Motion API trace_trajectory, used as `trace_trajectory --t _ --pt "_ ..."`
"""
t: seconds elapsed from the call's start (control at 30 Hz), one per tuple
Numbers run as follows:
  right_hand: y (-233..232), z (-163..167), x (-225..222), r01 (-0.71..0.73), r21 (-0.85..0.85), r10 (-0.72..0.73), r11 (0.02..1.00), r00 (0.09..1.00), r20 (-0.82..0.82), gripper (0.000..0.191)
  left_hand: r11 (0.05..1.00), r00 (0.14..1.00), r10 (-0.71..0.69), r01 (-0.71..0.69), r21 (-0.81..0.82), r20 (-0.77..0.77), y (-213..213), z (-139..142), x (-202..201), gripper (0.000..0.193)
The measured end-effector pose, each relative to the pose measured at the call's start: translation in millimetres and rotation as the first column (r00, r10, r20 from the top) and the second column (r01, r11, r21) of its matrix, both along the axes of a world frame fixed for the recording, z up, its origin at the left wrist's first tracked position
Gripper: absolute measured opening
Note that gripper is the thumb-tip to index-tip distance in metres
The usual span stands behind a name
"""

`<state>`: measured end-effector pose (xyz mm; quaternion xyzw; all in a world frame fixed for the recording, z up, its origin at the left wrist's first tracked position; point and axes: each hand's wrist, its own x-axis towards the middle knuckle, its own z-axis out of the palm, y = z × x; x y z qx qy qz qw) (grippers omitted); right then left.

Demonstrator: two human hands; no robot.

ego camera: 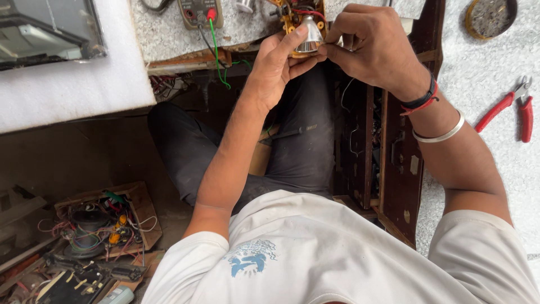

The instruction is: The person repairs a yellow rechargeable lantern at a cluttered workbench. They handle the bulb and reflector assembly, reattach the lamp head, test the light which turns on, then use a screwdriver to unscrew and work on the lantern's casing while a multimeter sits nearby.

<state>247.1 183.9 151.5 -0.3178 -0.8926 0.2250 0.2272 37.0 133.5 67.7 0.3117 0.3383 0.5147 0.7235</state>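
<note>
My left hand [275, 65] and my right hand [365, 48] meet at about twelve o'clock in my view, both closed on a small silvery cone-shaped reflector [309, 36]. It is shiny and flared, narrow at the top and wide at its lower rim, and it sits against a yellow-orange circuit assembly [292, 22] with red wires, right at the edge of the speckled tabletop [169, 34]. My left thumb and forefinger pinch the reflector's left side and underside; my right fingertips are curled together on its right rim. My left forearm runs up from about seven o'clock, wrist bent slightly inward. My right forearm comes in from four o'clock, wearing a black and red thread band [423, 98] and a silver bangle [441, 134].

Just at eleven o'clock from my hands lies a multimeter [199, 11] with a red knob, a green lead [216, 53] trailing off it over the tabletop edge. Below my hands a screwdriver [289, 134] rests on my dark trousers. At three o'clock, well apart, red-handled pliers [509, 107] lie on the pale floor [484, 73], and a round metal dish [490, 17] sits at one o'clock. A dark wooden cabinet [394, 169] stands open beside my right leg. At eight o'clock an open cardboard box [107, 219] holds a coil, tangled wires and small parts.
</note>
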Motion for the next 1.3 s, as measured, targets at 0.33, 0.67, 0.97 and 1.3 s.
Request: trace_trajectory --t 0.33,0.67,0.97,1.3 --pt "5 -11 5 -0.121 0.141 0.135 0.983 0.986 -0.093 0.014 0.999 0.996 -0.014 0.016 -0.031 0.083 -2 2 0 0.064" --pt "3 -6 7 -0.093 0.144 0.102 0.985 0.993 -0.057 0.014 0.998 0.976 -0.044 0.053 -0.037 0.212 1 2 10 0.060" --pt "3 -7 8 -0.067 0.107 0.069 0.992 0.997 -0.024 0.014 0.996 0.948 -0.032 0.057 -0.070 0.316 3 -2 14 0.059" --pt "-1 -16 3 -0.069 0.267 0.071 0.961 0.997 0.002 0.018 0.998 0.950 -0.004 0.025 -0.063 0.311 2 -9 19 0.057"
